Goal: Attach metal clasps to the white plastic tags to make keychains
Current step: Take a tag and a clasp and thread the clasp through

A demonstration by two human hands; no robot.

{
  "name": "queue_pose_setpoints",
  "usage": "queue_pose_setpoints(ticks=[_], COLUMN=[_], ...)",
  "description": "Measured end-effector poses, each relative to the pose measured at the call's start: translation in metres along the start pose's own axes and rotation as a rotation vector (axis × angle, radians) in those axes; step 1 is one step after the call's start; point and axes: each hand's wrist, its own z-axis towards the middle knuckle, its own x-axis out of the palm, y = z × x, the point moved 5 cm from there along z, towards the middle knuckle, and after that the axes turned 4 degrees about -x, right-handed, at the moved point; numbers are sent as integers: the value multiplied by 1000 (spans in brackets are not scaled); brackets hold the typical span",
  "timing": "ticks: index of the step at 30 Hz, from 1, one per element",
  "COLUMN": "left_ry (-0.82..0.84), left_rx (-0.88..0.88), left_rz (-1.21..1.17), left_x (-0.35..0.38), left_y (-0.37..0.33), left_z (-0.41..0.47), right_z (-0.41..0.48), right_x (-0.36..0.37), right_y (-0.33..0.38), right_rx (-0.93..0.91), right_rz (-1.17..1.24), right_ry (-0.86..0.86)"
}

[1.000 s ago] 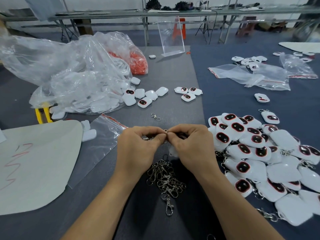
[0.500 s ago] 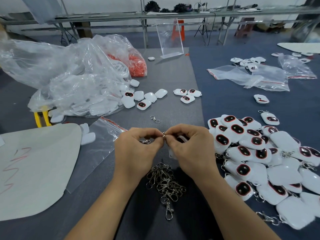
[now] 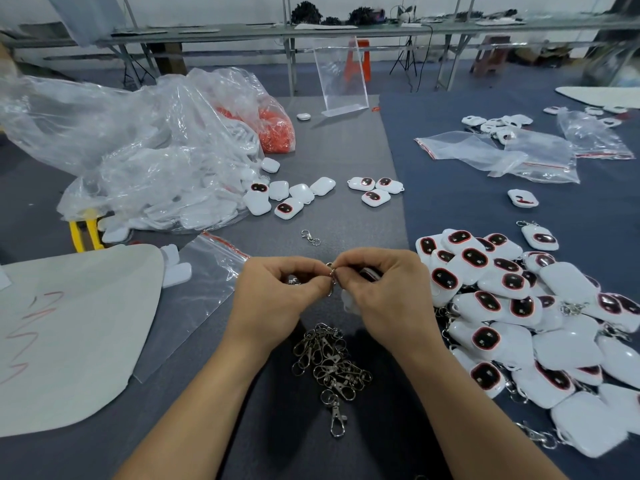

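Surface: grey felt table (image 3: pixel 346 150), benches (image 3: pixel 346 31) behind.
Big clear bag (image 3: pixel 138 150): white tags (image 3: pixel 278 190), several spilled at its mouth.
Smaller bag (image 3: pixel 273 133): orange-red pieces.
Left hand (image 3: pixel 273 299): fingertips pinch split ring (image 3: pixel 331 271).
Right hand (image 3: pixel 384 292): pinches same ring; white tag (image 3: pixel 347 301) tucked under palm.
Clasps (image 3: pixel 329 358): heap beneath hands.
Keychains (image 3: pixel 519 306): piled on the right.

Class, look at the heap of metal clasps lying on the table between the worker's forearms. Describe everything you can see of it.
The heap of clasps is a loose tangle of dull silver-grey metal swivel hooks and rings. It lies on the grey table cover, just nearer the camera than the left hand and right hand, neither of which touches it. One clasp lies stretched out at the near edge, its hook pointing toward the wearer.
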Motion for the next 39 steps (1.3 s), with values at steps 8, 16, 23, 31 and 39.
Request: queue_pose_setpoints(ticks=[8,16,23,31,39], left_ry=[43,49,65,53,58], left_rx=[-50,-47,-29,1,-20], left_rz=[-43,26,-5,54,6], left_x=[0,0,-2,-4,0], left_y=[1,3,2,3,4], left_z=[-2,-4,-2,0,-2], right_z=[1,4,2,1,-1], right_x=[-1,1,-3,-3,-5], right_y=[2,1,0,7,14], right_rx=[-6,-25,-55,-128,-194], right_rz=[22,-14,-21,-126,-177], right_ry=[74,156,94,101,94])
